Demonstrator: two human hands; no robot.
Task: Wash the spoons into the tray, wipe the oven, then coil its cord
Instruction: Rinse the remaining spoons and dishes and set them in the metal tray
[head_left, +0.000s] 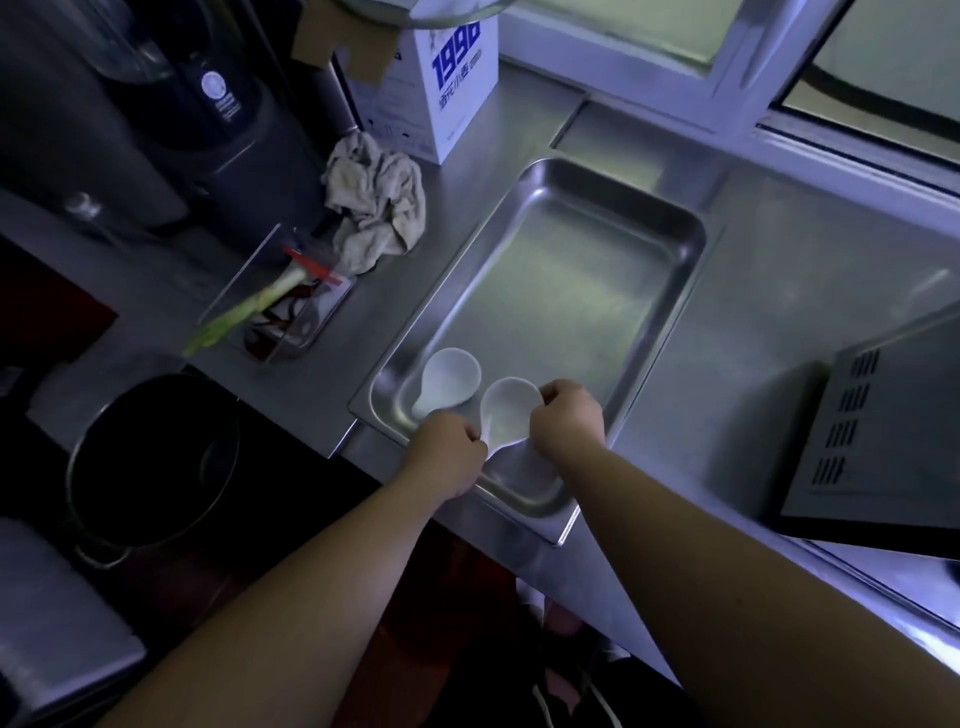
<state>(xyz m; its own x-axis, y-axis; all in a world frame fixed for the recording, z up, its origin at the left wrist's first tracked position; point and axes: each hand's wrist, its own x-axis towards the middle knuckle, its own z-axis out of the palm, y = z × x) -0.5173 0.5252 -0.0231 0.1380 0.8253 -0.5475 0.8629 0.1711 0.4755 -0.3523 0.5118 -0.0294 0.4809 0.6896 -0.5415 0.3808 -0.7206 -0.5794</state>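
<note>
Both hands are meeting over the near end of the tray: the left hand (449, 449) is pinching the short handle of a white spoon (511, 410), and the right hand (569, 421) is curling its fingers round the rim of the spoon's bowl. The spoon is being held between the two, low over the tray (693, 234); whether it is touching the steel I cannot tell. The other spoon (448, 382) is lying bowl-up in the tray's near left corner, just beside the held one. To my eye these are glazed soup spoons, light and stiff, probably slick if wet, and likely to chip if dropped on metal. The stubby handle, where it joins the bowl, looks like the surest place to take hold, and one hand should be enough. Most of the tray's floor beyond the spoons is lying bare, so room for setting down is plentiful, though the raised rim needs clearing. The tray's near corner is sitting right at the counter's (779, 270) front edge, so leaning on it seems unwise. A crumpled cloth (376, 202) is lying beside the tray's far left side, and the oven (883, 426) is standing to the right with a strip of counter between them. I am seeing no cord from here.
</note>
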